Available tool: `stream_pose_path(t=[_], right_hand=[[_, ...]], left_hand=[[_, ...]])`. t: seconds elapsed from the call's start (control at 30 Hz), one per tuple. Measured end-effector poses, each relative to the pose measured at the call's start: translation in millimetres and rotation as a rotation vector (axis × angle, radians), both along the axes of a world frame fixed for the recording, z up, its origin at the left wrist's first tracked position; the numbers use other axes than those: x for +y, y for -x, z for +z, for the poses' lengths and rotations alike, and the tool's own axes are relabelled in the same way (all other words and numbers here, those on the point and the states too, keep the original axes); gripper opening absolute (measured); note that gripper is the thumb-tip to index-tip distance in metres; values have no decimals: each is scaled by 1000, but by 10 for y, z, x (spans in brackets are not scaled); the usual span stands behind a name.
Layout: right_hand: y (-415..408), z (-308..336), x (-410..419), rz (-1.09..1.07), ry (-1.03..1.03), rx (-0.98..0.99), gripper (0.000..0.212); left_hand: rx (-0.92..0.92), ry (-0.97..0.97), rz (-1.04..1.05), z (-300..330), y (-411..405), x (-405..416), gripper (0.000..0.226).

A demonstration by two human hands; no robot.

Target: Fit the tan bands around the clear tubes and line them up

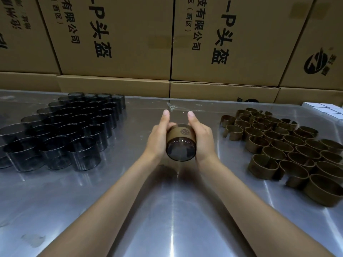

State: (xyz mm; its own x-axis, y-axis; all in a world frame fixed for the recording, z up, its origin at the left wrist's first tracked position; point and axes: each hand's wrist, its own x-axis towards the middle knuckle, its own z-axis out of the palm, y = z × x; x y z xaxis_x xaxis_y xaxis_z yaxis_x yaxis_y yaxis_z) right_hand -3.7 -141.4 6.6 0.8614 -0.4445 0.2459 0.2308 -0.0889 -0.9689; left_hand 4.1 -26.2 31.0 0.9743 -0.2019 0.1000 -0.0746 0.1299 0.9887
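At frame centre, the left hand [159, 134] and right hand [201, 135] cradle a smoky clear plastic tube [181, 151] wearing a tan split band [181, 135]; light, slippery, probably thin-walled, best held by its sides.

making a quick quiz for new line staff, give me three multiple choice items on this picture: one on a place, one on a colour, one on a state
1. Where do the loose tan bands lie on the metal table?
A. on the person's right
B. on the person's left
C. on the cardboard boxes

2. What colour is the band on the held tube?
A. white
B. tan
C. blue

3. How is the held tube held?
A. it stands alone on the table
B. one hand only
C. between left hand and right hand

Answers: 1 A, the bands sit right of the arms, the bare clear tubes left. 2 B, a tan band wraps it. 3 C, both hands clasp its sides.
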Motion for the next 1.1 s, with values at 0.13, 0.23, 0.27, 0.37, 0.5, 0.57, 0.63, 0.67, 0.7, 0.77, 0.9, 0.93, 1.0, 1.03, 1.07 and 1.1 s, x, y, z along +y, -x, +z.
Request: stream_pose_path(t=[0.13, 0.23, 0.27, 0.37, 0.5, 0.57, 0.63, 0.67, 0.7, 0.77, 0.9, 0.93, 1.0, 1.03, 1.07, 1.1], right_hand=[[-40, -49, -9, 37, -14, 27, 70], [-32, -40, -2, 34, -12, 35, 72], [-25, -36, 1, 30, -14, 39, 72], [0, -21, 3, 24, -26, 40, 71], [38, 11, 21, 23, -31, 29, 69], [52, 41, 26, 28, -26, 14, 68], [69, 69, 18, 49, -27, -10, 63], [81, 80, 12, 60, -29, -21, 59], [91, 88, 5, 56, -27, -26, 56], [98, 82, -19, 28, -14, -50, 55], [92, 26, -51, -59, 104, -87, 54], [92, 16, -49, -65, 109, -94, 56], [101, 16, -34, -71, 90, -99, 58], [106, 12, -30, -68, 70, -90, 57], [114, 2, -34, -59, 69, -73, 54], [123, -11, -40, -37, 92, -58, 49]], left_hand=[[-113, -91, -6, -24, -21, 10, 60], [-145, -99, 1, -83, -37, 5, 58], [-153, -96, 8, -69, -22, 3, 57], [-169, -64, 10, -65, -31, -14, 56], [-192, -46, 9, -82, -24, -17, 57], [-196, -32, 5, -70, -23, -14, 56], [-195, 5, 2, -48, -30, -14, 53], [-195, 36, -8, -36, -30, -16, 52], [-210, 55, -26, -29, -27, -9, 50], [-275, 10, -77, -35, -22, 13, 54], [-315, -137, -83, -123, -83, 38, 42], [-327, -167, -77, -154, -105, 45, 40], [-373, -239, -82, -205, -138, 68, 34], [-391, -267, -94, -223, -147, 80, 33], [-406, -293, -107, -238, -160, 92, 31], [-420, -317, -123, -252, -173, 101, 28]])
